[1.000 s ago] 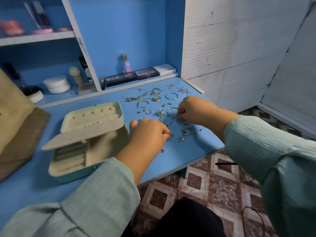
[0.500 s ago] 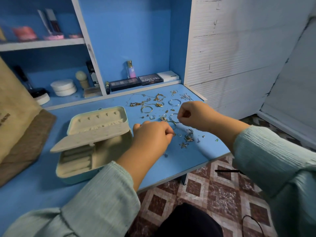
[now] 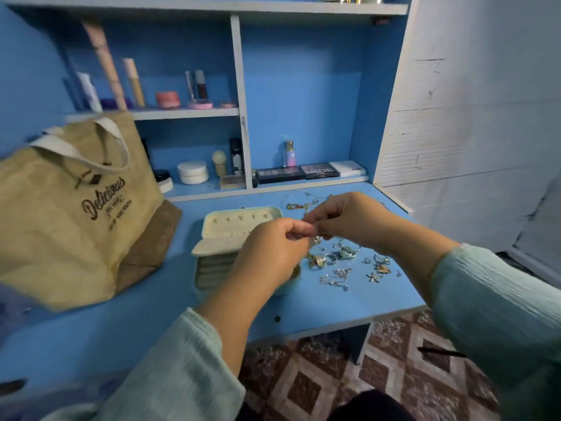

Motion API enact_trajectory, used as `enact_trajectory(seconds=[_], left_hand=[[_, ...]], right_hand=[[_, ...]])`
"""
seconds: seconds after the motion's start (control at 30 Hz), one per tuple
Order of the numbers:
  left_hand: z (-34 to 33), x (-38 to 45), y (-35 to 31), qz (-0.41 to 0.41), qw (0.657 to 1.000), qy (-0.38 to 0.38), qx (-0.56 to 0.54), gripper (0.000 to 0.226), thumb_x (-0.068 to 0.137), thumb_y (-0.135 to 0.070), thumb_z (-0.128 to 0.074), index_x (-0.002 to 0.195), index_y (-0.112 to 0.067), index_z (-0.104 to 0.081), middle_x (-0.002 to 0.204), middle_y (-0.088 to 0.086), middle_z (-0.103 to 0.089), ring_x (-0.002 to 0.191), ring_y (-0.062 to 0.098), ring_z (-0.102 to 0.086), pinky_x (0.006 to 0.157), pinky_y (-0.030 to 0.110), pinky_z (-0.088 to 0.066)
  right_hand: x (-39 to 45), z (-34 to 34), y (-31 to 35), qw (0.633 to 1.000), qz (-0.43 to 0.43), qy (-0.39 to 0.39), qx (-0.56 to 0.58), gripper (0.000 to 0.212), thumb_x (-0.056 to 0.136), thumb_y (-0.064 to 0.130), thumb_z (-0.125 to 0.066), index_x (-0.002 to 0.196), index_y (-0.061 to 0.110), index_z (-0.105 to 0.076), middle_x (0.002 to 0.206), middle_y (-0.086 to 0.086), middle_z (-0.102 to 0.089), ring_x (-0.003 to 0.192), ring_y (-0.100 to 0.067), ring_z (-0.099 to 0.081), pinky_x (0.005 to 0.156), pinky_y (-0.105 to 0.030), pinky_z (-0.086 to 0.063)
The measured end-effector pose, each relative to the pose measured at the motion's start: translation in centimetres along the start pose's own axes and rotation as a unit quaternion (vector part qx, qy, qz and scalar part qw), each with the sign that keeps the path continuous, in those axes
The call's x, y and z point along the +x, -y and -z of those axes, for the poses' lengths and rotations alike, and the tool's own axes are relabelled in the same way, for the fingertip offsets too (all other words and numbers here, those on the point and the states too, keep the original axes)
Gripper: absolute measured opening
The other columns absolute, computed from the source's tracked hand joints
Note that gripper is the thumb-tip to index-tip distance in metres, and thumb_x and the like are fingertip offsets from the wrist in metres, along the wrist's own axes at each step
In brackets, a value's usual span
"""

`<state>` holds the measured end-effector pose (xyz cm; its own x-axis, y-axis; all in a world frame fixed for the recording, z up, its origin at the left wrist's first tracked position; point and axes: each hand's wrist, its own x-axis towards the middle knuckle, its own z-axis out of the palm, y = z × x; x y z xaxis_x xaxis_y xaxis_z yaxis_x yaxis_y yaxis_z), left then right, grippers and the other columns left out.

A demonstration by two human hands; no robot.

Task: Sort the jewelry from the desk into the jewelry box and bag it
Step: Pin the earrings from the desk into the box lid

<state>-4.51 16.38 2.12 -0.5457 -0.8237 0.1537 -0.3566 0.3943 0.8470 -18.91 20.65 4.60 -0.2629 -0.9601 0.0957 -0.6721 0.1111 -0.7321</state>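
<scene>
Jewelry piece (image 3: 316, 238) pinched between my left hand (image 3: 274, 250) and right hand (image 3: 343, 218), fingers curled, above blue desk (image 3: 318, 302), open jewelry box (image 3: 239, 221) just left, loose jewelry (image 3: 340, 268) scattered right, jute bag (image 3: 76, 208) far left.

A pale green jewelry box (image 3: 239, 226) is seen lying open on the blue worktop (image 3: 151, 305), its cream-lined lid tipped back and an inner tray flap raised over ribbed ring rolls. Loose jewelry (image 3: 340, 262) is scattered just right of it: rings, silver chains, a starfish charm, with gold pieces further back. A small piece, too tiny to identify, is pinched above the pile. A tan burlap bag (image 3: 73, 214) printed "Delicious" is stood upright at left.
</scene>
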Motion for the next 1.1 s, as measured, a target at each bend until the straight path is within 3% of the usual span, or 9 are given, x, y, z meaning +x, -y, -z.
enact_trajectory(seconds=[0.07,0.2,0.3,0.43,0.57,0.7,0.87,1.1], left_hand=[[1.2,-0.7,0.3,0.005,1.0,-0.016,-0.024,0.014,0.085,-0.018,-0.066,0.082,-0.032,-0.066,0.072,-0.015,-0.061,0.052,-0.004,-0.05,0.046,0.011,-0.036],[3.6,-2.0,1.4,-0.005,0.997,-0.059,-0.048,0.026,0.085,-0.016,-0.066,0.074,-0.039,-0.061,0.078,-0.02,-0.062,0.074,0.001,-0.056,0.064,0.012,-0.041],[5.3,-3.0,2.2,-0.006,0.996,-0.087,-0.032,0.023,0.087,-0.016,-0.064,0.078,-0.037,-0.062,0.078,-0.023,-0.061,0.073,-0.007,-0.055,0.061,0.002,-0.037],[6.9,-4.2,3.6,0.019,0.995,-0.096,-0.031,0.016,0.09,-0.018,-0.06,0.087,-0.033,-0.064,0.079,-0.021,-0.06,0.063,-0.012,-0.053,0.052,0.0,-0.038],[8.3,-4.8,5.4,0.034,0.99,-0.135,0.024,0.012,0.089,-0.027,-0.061,0.092,-0.037,-0.066,0.076,-0.025,-0.056,0.066,-0.012,-0.05,0.055,0.002,-0.037],[9.0,-5.2,6.8,0.027,0.989,-0.134,0.049,0.009,0.09,-0.029,-0.059,0.09,-0.037,-0.063,0.073,-0.021,-0.057,0.049,-0.009,-0.045,0.047,0.007,-0.034],[9.4,-4.9,8.3,0.024,0.989,-0.134,0.061,0.015,0.087,-0.029,-0.063,0.099,-0.023,-0.069,0.072,-0.021,-0.056,0.061,-0.006,-0.05,0.053,0.006,-0.037],[10.1,-2.8,8.9,-0.001,0.986,-0.152,0.071,0.007,0.082,-0.024,-0.07,0.083,-0.019,-0.066,0.067,-0.016,-0.054,0.06,-0.004,-0.048,0.057,0.004,-0.037]], right_hand=[[-0.1,-0.7,1.0,1.0,0.008,0.006,0.017,0.019,0.081,0.01,-0.066,0.084,0.027,-0.074,0.063,0.005,-0.064,0.056,-0.003,-0.052,0.05,-0.01,-0.04],[0.2,-2.4,3.1,0.999,0.024,0.022,0.03,0.023,0.083,0.008,-0.064,0.076,0.029,-0.069,0.062,0.01,-0.062,0.053,0.001,-0.053,0.063,-0.018,-0.046],[0.2,-3.6,4.5,0.998,0.035,0.04,0.028,0.022,0.086,0.007,-0.061,0.077,0.027,-0.067,0.068,0.006,-0.063,0.059,-0.004,-0.054,0.057,-0.009,-0.045],[0.3,-5.4,6.0,0.998,0.049,0.046,-0.002,0.016,0.088,0.009,-0.059,0.085,0.023,-0.067,0.069,0.011,-0.061,0.058,0.0,-0.052,0.051,-0.003,-0.039],[0.4,-7.0,7.2,0.996,0.045,0.064,-0.041,0.015,0.091,0.016,-0.057,0.084,0.027,-0.065,0.049,0.018,-0.061,0.051,0.008,-0.056,0.052,-0.006,-0.039],[0.3,-8.2,7.8,0.994,0.023,0.092,-0.054,0.02,0.092,0.012,-0.053,0.08,0.026,-0.061,0.072,0.005,-0.067,0.062,-0.008,-0.064,0.061,-0.024,-0.052],[0.5,-8.7,7.8,0.993,0.036,0.064,-0.092,0.017,0.091,0.013,-0.053,0.087,0.025,-0.065,0.081,0.007,-0.067,0.076,-0.01,-0.062,0.072,-0.021,-0.048],[2.4,-8.1,8.9,0.993,0.071,-0.013,-0.091,0.018,0.091,0.013,-0.053,0.085,0.028,-0.063,0.086,0.007,-0.064,0.083,-0.015,-0.061,0.071,-0.026,-0.047]])
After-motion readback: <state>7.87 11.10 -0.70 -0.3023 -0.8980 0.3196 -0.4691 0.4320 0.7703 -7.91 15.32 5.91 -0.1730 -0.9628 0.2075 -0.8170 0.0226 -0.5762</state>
